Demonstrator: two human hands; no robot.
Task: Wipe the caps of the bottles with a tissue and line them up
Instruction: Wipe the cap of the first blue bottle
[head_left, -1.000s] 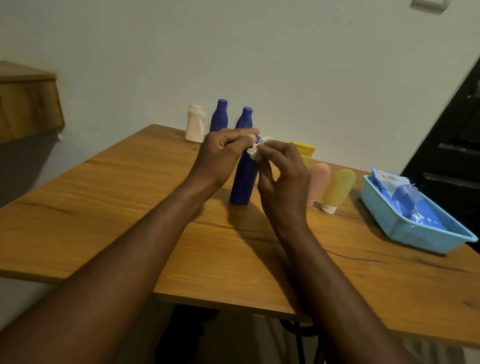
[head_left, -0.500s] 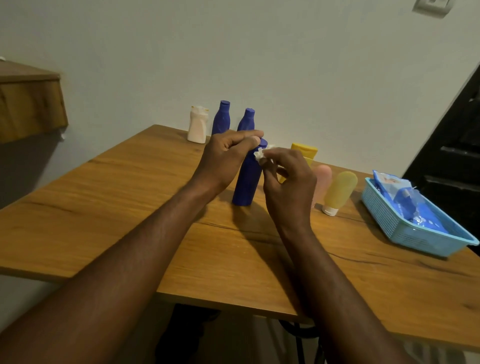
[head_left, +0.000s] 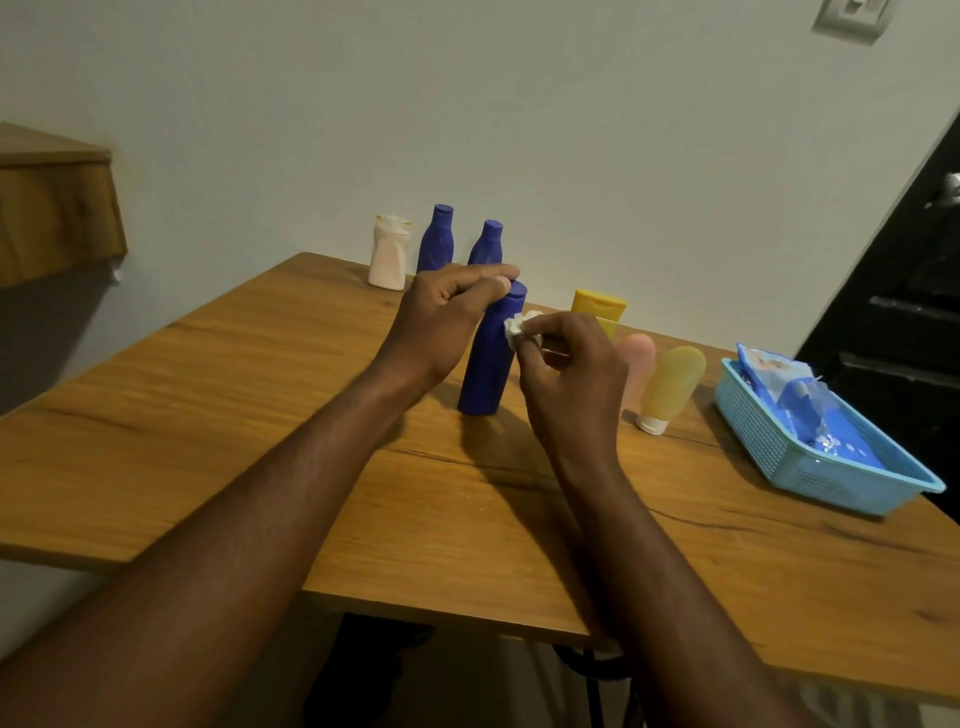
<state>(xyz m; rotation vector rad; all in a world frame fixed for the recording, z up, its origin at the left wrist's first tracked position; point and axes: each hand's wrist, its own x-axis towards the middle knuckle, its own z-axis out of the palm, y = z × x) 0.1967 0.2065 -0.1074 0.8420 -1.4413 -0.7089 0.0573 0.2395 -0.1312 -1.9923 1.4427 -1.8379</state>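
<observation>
I've got open worktop (head_left: 218, 395) left and front. Right side blocked: yellow tube (head_left: 598, 305), pink bottle (head_left: 640, 358), amber bottle (head_left: 672, 382), blue basket (head_left: 779, 441).

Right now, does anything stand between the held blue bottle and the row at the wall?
Nothing visible does. The held blue bottle stands just before the row's last blue bottle; the yellow tube stands aside.
</observation>
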